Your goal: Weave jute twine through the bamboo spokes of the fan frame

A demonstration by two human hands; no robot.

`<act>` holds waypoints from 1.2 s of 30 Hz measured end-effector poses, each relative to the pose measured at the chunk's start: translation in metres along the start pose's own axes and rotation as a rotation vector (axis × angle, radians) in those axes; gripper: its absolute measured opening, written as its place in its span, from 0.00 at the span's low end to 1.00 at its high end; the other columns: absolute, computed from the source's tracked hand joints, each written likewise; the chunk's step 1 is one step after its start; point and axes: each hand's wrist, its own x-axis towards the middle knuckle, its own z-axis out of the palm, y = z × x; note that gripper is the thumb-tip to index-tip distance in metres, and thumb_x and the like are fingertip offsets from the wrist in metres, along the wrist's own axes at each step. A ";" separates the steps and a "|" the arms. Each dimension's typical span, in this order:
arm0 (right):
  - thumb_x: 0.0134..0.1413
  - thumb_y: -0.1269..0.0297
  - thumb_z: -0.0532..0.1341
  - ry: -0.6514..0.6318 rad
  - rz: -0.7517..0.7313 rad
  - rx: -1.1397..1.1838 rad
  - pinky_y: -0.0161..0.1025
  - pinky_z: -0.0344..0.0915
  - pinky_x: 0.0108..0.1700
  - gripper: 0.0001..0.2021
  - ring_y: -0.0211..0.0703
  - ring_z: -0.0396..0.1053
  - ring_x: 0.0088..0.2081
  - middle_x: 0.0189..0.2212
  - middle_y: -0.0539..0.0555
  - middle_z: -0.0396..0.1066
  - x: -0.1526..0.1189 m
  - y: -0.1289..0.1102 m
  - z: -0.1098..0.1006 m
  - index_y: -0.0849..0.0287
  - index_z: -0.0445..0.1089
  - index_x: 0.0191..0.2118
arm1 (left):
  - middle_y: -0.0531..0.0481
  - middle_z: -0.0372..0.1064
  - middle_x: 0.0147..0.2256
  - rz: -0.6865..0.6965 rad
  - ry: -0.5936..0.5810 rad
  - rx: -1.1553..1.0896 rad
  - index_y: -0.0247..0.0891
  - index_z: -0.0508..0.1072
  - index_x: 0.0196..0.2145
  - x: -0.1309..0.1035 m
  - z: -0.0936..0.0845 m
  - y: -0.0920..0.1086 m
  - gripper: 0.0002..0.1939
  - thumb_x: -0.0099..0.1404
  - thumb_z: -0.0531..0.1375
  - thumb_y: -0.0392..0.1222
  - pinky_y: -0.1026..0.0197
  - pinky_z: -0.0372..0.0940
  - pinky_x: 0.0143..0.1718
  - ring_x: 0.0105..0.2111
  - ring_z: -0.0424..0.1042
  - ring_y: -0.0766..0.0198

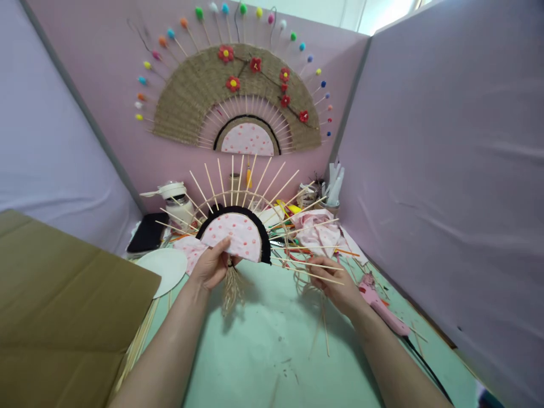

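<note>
One cup holds white rolls; left fingers pinch the fan; right fingers curl, grip unclear.

**Small fan held over table, large fan behind**

The small fan sits between the left fingers, at its lower edge, and the right fingers, at the stick ends on its right. A fiber bundle hangs below it. Behind, the large fan is mounted on the back panel. At left, a cardboard sheet lies nearest the camera, loose sticks along its edge, with a disc just beyond and a jar farther back. At back right, cloth lies before a cup of rolls. A glue gun rests right of the right fingers, its cable trailing toward the near right corner.
</note>
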 end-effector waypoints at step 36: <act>0.44 0.60 0.69 0.100 -0.217 0.179 0.33 0.53 0.25 0.08 0.32 0.56 0.22 0.20 0.46 0.61 0.000 -0.006 -0.009 0.56 0.74 0.31 | 0.53 0.76 0.26 0.106 0.092 -0.071 0.34 0.71 0.34 0.001 0.004 0.019 0.07 0.57 0.61 0.28 0.68 0.72 0.24 0.22 0.74 0.68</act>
